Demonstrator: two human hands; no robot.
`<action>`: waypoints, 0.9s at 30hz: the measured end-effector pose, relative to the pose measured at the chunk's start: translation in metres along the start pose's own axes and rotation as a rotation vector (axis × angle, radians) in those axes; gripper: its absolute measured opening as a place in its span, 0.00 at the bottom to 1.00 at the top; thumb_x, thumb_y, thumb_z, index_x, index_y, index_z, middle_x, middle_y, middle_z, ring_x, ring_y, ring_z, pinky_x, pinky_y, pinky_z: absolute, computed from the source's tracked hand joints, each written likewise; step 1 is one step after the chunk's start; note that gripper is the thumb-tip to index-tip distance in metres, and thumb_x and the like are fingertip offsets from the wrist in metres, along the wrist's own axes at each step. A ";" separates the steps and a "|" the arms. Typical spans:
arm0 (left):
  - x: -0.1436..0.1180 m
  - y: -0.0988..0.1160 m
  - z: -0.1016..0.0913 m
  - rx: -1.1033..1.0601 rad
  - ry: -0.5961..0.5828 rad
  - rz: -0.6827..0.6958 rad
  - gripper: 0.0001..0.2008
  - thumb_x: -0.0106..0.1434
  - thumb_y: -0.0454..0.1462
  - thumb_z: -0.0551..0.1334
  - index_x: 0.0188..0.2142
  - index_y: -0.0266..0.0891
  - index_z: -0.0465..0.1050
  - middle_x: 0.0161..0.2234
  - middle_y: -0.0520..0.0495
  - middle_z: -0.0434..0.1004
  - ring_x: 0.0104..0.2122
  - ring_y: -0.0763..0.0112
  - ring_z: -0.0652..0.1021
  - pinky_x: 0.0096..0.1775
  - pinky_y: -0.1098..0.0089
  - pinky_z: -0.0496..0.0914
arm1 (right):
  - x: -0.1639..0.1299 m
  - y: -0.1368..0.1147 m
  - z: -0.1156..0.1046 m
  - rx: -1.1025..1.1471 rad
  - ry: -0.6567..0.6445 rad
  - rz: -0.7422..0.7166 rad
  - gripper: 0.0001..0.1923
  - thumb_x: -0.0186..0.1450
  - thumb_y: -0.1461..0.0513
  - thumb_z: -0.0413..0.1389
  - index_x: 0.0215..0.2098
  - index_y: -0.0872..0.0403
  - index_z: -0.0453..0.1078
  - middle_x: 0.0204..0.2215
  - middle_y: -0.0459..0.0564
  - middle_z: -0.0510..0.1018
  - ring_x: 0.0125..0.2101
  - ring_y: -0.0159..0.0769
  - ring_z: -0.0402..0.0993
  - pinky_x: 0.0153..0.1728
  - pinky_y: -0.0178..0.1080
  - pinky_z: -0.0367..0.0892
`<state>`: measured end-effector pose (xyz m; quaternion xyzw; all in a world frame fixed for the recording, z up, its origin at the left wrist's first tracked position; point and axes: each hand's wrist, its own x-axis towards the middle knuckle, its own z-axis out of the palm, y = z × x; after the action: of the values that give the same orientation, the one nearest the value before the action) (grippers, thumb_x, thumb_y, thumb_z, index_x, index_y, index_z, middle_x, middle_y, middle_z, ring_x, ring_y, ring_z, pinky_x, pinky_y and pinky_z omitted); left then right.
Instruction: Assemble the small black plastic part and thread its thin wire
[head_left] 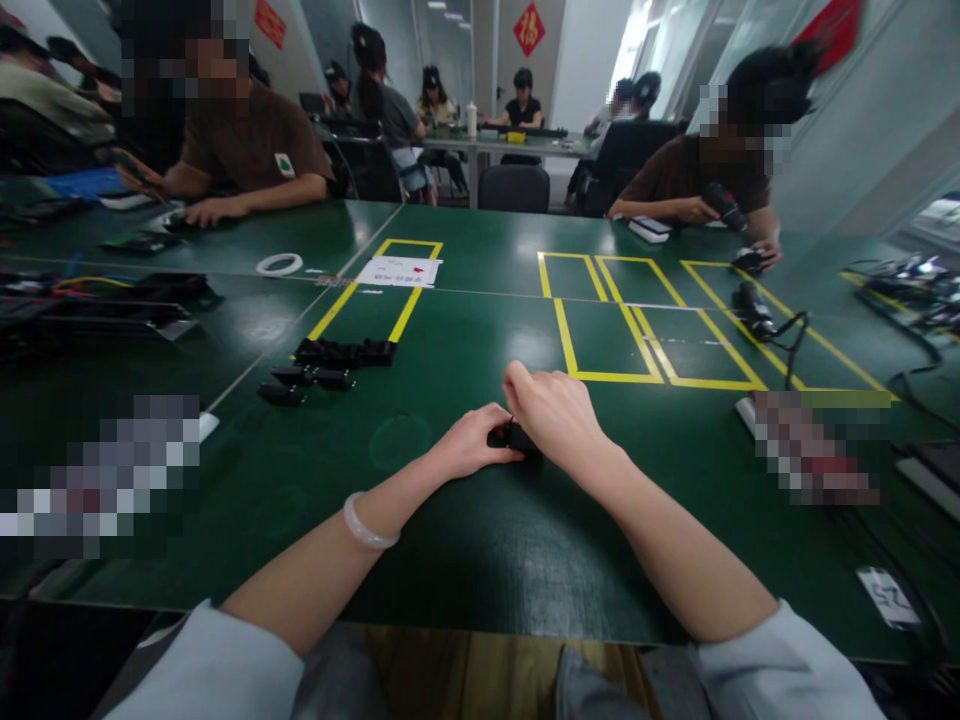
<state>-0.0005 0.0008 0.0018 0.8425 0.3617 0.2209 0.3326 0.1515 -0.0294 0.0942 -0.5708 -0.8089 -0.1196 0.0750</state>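
My left hand [474,442] is closed on a small black block-like part [520,437], steadying it on the green table [465,540]. Directly above and against that part, my right hand [561,412] is closed with the fingers curled in. A thin dark bit shows beneath its fingertips, but what it grips is mostly hidden. Farther left, several similar black parts [341,352] lie in a row and a small cluster. The exact kind of the black part cannot be made out.
Yellow tape outlines [615,377] mark the table to the right. A white paper sheet [399,271] and a tape roll [279,265] lie beyond the black parts. A black power tool [754,308] with a cable is at the right. Two co-workers sit across the table.
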 end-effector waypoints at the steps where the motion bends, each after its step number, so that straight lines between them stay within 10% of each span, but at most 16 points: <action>1: 0.000 0.000 0.000 0.001 -0.002 0.000 0.22 0.54 0.44 0.68 0.46 0.39 0.71 0.40 0.46 0.74 0.37 0.63 0.74 0.40 0.66 0.68 | 0.000 0.000 0.000 0.005 0.002 0.000 0.14 0.70 0.61 0.37 0.41 0.53 0.64 0.27 0.51 0.78 0.27 0.35 0.72 0.27 0.35 0.47; 27: 0.000 0.000 0.000 0.022 0.010 0.011 0.20 0.54 0.44 0.68 0.44 0.38 0.71 0.40 0.46 0.74 0.38 0.62 0.75 0.41 0.65 0.68 | -0.001 0.001 0.005 -0.019 0.101 -0.075 0.15 0.71 0.59 0.38 0.36 0.53 0.63 0.23 0.48 0.76 0.25 0.33 0.71 0.27 0.37 0.46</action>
<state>-0.0006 0.0010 0.0018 0.8470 0.3611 0.2232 0.3200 0.1533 -0.0287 0.0890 -0.5341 -0.8237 -0.1585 0.1057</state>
